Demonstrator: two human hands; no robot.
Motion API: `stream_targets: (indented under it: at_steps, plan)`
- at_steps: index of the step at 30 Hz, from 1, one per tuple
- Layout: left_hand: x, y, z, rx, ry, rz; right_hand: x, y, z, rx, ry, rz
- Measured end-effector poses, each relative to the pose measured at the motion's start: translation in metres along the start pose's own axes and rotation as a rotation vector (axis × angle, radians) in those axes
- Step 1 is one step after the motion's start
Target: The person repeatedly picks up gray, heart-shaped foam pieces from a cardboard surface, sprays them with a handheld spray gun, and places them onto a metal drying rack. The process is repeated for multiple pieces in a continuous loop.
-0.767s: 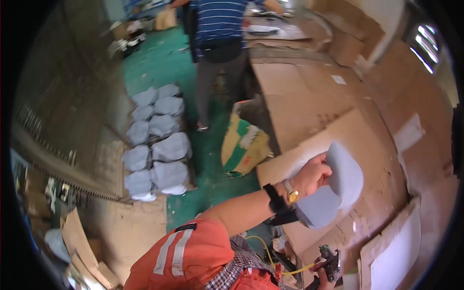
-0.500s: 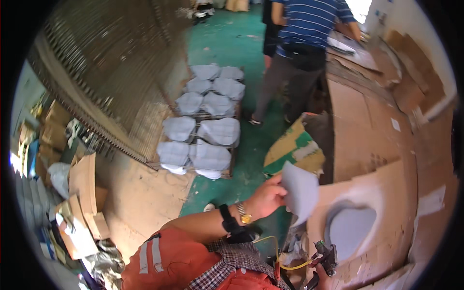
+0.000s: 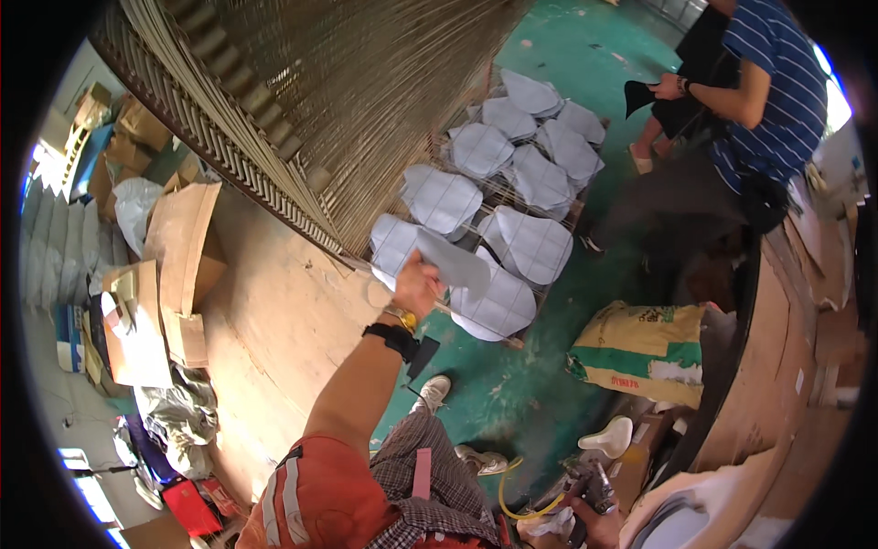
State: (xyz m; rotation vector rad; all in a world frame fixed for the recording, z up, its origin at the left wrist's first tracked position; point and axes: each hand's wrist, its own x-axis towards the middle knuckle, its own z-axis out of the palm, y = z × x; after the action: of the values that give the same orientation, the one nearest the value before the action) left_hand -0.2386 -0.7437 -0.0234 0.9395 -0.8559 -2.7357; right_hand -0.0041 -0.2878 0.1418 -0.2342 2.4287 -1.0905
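My left hand [image 3: 419,285] is closed on the edge of a thin, curved grey pad [image 3: 457,265], held above the near end of a low wire rack [image 3: 515,344]. Similar grey pads [image 3: 444,197] lie on the rack in rows, and the held pad overlaps the nearest ones in view. Low at the right, my right hand [image 3: 599,529] is wrapped round a spray gun [image 3: 596,487], partly hidden by the lower edge. From the gun a yellow hose [image 3: 506,499] loops toward my body.
A tall stack of wire racks [image 3: 320,101] stands left of the pads. A yellow-green sack [image 3: 640,352] and a white saddle-shaped piece [image 3: 607,437] lie right of my feet. A co-worker in a striped shirt [image 3: 777,82] holds a black piece. Cardboard boxes [image 3: 178,247] stand at left.
My left hand has carried the grey pad from beside the cardboard-covered table to over the rack. The view has swung left. The spray gun stays in my right hand.
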Motion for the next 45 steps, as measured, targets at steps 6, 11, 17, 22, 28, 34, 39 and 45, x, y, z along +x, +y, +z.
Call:
stream_targets:
  at_steps: [6,11,17,22,28,34,39,45]
  plan:
    - [0.081,0.020,-0.124,-0.060,0.014,0.266,0.062,0.016,0.051,0.427,-0.010,0.482]
    - [0.104,-0.051,-0.204,-0.053,0.385,-0.118,0.097,-0.009,0.066,0.287,0.013,0.550]
    - [0.176,-0.117,-0.280,-0.226,0.731,-0.196,0.104,0.019,0.077,0.288,0.055,0.704]
    - [0.221,-0.122,-0.329,-0.065,0.815,-0.169,0.126,0.029,0.103,0.175,-0.037,0.930]
    - [0.244,-0.099,-0.359,0.067,0.852,-0.069,0.133,0.069,0.139,0.280,-0.113,0.723]
    - [0.257,-0.010,-0.242,-0.275,0.384,0.120,0.156,0.040,0.137,0.354,-0.123,0.801]
    - [0.224,0.020,-0.149,-0.175,0.288,0.330,0.159,0.034,0.133,0.272,-0.053,0.678]
    - [0.233,-0.098,-0.256,-0.169,0.553,-0.119,0.164,0.021,0.135,0.327,0.010,0.576]
